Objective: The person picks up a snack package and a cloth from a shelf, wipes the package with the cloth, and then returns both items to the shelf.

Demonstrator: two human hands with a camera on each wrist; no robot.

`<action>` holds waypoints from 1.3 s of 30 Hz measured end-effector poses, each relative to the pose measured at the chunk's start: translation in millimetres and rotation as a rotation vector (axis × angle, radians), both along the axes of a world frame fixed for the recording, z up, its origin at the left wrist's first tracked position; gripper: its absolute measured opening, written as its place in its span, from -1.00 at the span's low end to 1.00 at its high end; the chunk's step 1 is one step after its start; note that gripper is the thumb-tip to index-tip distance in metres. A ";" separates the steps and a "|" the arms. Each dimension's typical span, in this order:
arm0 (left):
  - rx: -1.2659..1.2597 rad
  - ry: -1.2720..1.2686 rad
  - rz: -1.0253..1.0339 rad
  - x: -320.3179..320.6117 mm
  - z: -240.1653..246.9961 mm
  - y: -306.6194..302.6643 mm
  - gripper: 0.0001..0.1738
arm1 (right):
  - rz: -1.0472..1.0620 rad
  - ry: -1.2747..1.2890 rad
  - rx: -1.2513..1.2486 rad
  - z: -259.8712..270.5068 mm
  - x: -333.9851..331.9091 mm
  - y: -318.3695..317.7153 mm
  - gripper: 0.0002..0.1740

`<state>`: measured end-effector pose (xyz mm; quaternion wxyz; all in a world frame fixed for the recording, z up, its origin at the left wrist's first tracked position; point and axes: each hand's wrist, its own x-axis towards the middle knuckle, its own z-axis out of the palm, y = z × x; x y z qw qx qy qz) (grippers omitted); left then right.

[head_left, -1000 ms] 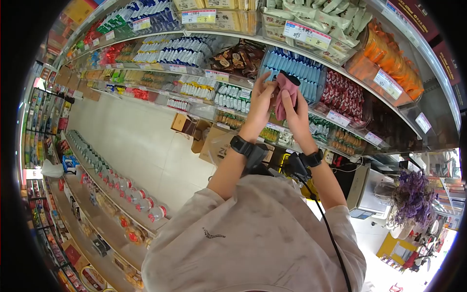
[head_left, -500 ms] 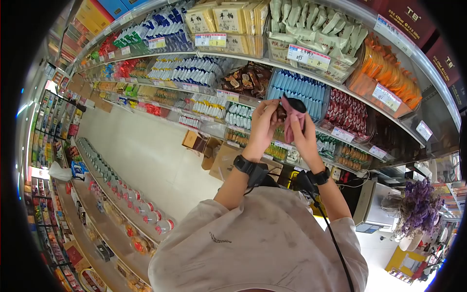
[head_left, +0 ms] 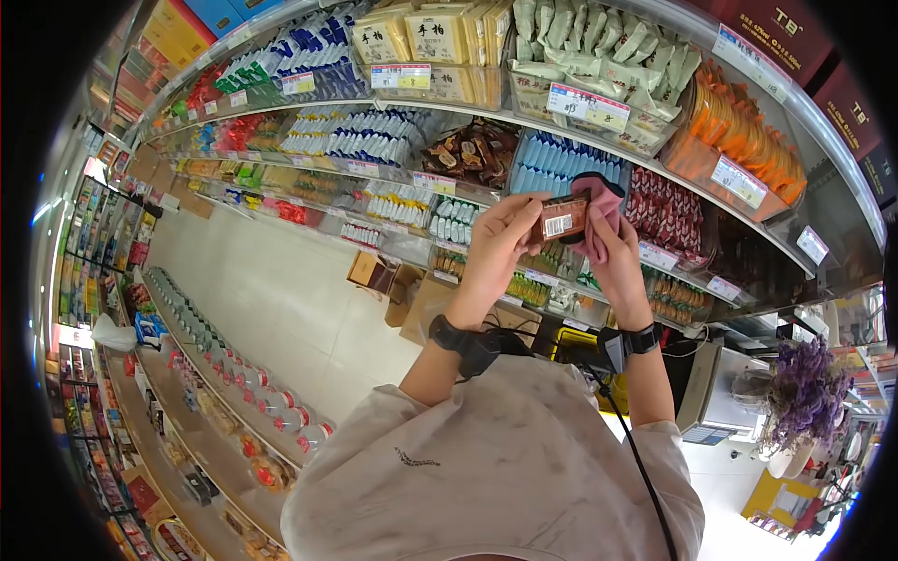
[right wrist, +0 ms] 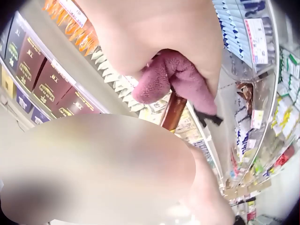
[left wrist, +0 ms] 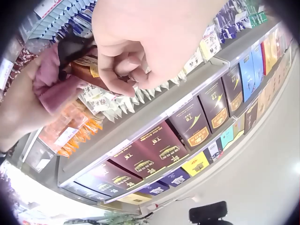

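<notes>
My left hand (head_left: 494, 245) pinches one end of a small brown packet (head_left: 559, 222), whose white barcode label faces the head camera. In my right hand (head_left: 619, 266) is a pink cloth (head_left: 603, 200) with a black part, gripped around the packet's other end. The right wrist view shows the fuzzy cloth (right wrist: 159, 77) bunched under the fingers, with a brown strip of the packet (right wrist: 174, 112) sticking out. From the left wrist, the packet (left wrist: 86, 70) spans between curled fingers and the cloth (left wrist: 51, 86). The cloth hides that far end.
Shelves hold bins of wrapped snacks: blue packets (head_left: 552, 161), dark brown ones (head_left: 472, 154), red ones (head_left: 666, 206) and orange ones (head_left: 744, 131). Dark red boxes (head_left: 781, 28) line the top shelf. Cartons (head_left: 435, 313) stand on the floor, and dried purple flowers (head_left: 804, 388) are at right.
The right hand has shifted right with the cloth, uncovering more of the packet. The packet now shows its barcode face, hidden by the cloth and fingers a second ago.
</notes>
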<state>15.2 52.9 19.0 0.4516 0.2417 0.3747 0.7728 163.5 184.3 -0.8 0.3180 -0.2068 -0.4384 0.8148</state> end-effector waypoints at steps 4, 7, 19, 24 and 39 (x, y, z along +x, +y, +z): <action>-0.115 0.112 0.123 9.5 -11.7 2.3 -0.57 | -0.109 -0.007 0.127 0.7 0.9 -1.3 -0.68; -0.054 0.189 0.065 12.2 -19.9 -1.8 -0.57 | -0.153 -0.029 0.146 4.1 0.1 -7.3 -0.71; -0.041 0.241 0.013 22.7 -14.8 -9.6 -0.74 | -0.416 -0.336 1.384 38.6 -6.4 -36.6 -0.52; -0.191 0.574 0.093 30.2 -13.2 -17.1 -0.69 | -0.177 -0.404 1.378 27.4 -6.6 -30.4 -0.66; 0.167 0.990 -0.108 20.6 -2.1 -16.0 -0.59 | 0.140 -0.035 -0.220 7.1 35.5 7.0 -0.61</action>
